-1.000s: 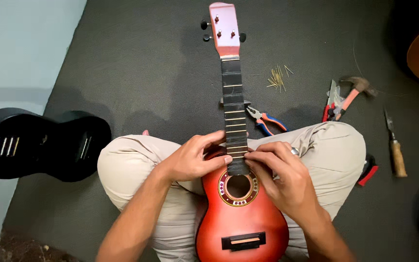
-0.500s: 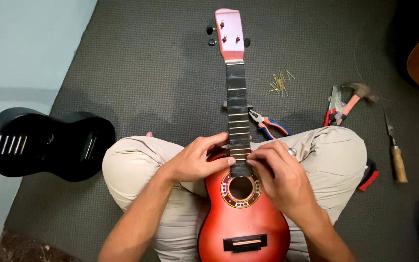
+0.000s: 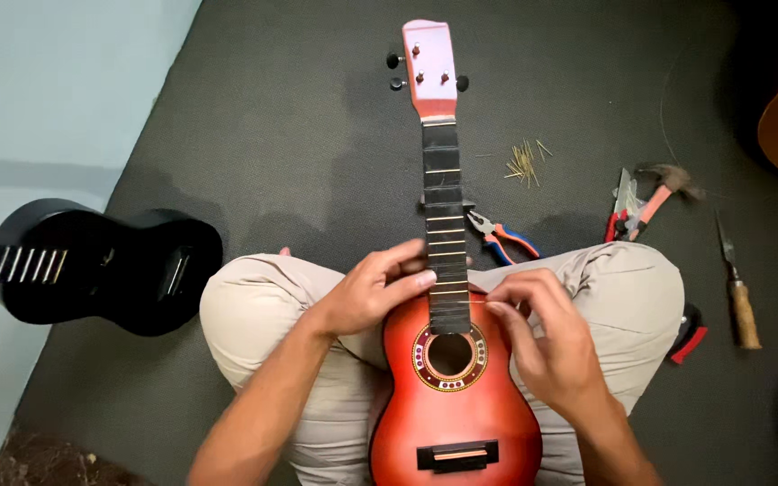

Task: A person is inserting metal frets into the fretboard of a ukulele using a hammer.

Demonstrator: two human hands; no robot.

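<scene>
Down on the dark floor mat [image 3: 254, 117] I sat cross-legged with the red ukulele [image 3: 455, 396] lying across my lap, its body toward me and its pink headstock [image 3: 430, 67] pointing away. My left hand [image 3: 375, 292] rested on the left side of the neck where it meets the body, fingers loosely curled, the fingertips [image 3: 425, 279] pressing against the edge of the black fretboard [image 3: 446, 234] rather than gripping anything. My right hand [image 3: 547, 337] lay on the other side, over the upper part of the body, its fingers bent with the tips touching the fretboard edge just above the soundhole [image 3: 449, 354]; whether it pinched something small there I could not tell. No strings were visible along the neck.

Beside my right knee, on the mat, lay a pair of pliers with red and blue handles [image 3: 502, 236], partly tucked under the neck. Farther out sat a small heap of thin brass-coloured pins [image 3: 524, 160], a hammer with a pinkish handle [image 3: 664, 191] touching another pair of pliers [image 3: 621, 205], and a wooden-handled chisel [image 3: 738, 290] well apart from them. A red and black tool [image 3: 691, 337] peeked out by my right thigh. On my left a black ukulele [image 3: 101, 265] lay flat by the pale wall [image 3: 38, 99].
</scene>
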